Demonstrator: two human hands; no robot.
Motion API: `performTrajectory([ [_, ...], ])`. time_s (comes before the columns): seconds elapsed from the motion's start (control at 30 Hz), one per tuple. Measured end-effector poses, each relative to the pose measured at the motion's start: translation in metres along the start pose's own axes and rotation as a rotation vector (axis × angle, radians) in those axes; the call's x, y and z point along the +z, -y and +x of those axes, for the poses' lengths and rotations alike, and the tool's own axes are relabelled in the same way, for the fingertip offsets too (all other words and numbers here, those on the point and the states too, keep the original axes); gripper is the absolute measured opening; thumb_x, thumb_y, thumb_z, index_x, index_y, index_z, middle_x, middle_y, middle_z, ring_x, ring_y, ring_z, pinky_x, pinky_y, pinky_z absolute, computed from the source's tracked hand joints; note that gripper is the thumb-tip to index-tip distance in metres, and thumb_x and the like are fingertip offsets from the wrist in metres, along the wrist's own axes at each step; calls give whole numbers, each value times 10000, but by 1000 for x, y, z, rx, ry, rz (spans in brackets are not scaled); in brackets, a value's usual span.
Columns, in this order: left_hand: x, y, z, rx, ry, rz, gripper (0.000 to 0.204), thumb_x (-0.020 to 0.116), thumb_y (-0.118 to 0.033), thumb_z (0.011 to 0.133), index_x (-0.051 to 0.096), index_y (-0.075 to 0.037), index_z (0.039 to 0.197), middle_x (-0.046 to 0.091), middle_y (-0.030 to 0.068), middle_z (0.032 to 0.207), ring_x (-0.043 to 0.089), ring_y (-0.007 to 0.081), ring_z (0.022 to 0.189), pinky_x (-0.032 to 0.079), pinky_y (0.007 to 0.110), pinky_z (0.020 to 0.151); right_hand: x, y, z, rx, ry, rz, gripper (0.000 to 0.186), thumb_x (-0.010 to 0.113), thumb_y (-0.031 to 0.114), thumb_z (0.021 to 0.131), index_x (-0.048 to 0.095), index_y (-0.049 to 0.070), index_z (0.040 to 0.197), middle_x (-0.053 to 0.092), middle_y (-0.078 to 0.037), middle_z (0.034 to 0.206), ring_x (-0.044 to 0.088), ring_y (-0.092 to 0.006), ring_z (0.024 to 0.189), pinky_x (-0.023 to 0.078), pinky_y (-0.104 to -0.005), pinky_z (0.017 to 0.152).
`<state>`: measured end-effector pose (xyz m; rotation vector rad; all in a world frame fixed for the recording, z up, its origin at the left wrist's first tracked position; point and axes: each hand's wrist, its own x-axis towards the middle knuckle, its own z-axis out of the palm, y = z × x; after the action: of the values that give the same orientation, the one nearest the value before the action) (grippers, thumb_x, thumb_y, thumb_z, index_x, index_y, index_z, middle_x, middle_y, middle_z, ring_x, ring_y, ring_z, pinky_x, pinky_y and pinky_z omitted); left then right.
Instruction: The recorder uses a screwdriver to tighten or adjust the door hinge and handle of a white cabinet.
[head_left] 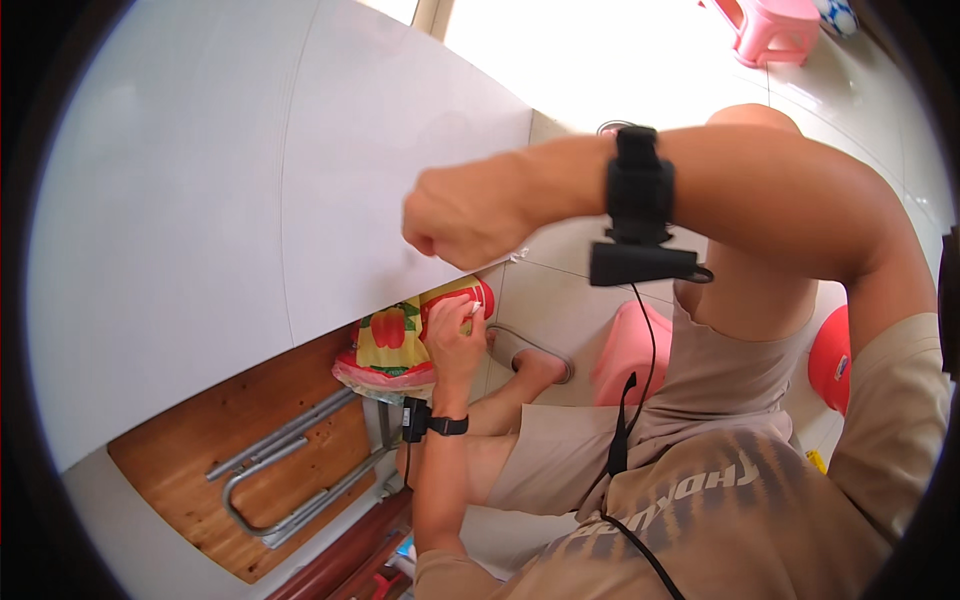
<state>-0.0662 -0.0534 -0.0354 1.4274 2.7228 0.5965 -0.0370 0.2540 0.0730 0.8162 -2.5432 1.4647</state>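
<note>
Nearest the lens, the right hand (465, 215) is curled into a slightly blurred fist above the smooth, glossy white counter (200, 200); whether its grip has hold of anything, I cannot tell. Beyond the counter's near edge, the left hand's (455, 345) grip is almost closed, fingertips seeming to pinch a small white piece (476, 307) over a crinkled, shiny red-and-yellow bag (390, 335). That piece looks taken up and not set down; anything further done or left is unclear. Below the edge sit knotty wood (180, 440) and bent round metal tubing (240, 510).
</note>
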Motion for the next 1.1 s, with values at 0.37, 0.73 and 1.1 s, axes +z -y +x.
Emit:
performTrajectory([
  [0.37,-45,-83,33,-402,167,-491,186,761,-91,754,664,-21,897,656,212,817,655,422,763,496,474,631,70,35,1,-326,-3,-499,207,620,132,781,593,-55,865,593,-292,1136,659,-251,543,544,-357,484],
  [0.73,-31,-65,25,-390,277,-318,182,725,-45,799,704,16,969,711,162,885,688,348,813,527,391,721,70,-6,3,-163,98,-524,200,631,129,805,555,-55,819,593,-172,900,648,-273,540,508,-376,434],
  [1.1,-35,-28,24,-685,-141,-551,211,737,-125,905,727,45,1029,744,116,854,701,156,724,557,292,662,48,-1,8,26,-19,-690,183,670,141,789,581,-8,734,627,-131,655,658,-292,550,483,-391,450],
])
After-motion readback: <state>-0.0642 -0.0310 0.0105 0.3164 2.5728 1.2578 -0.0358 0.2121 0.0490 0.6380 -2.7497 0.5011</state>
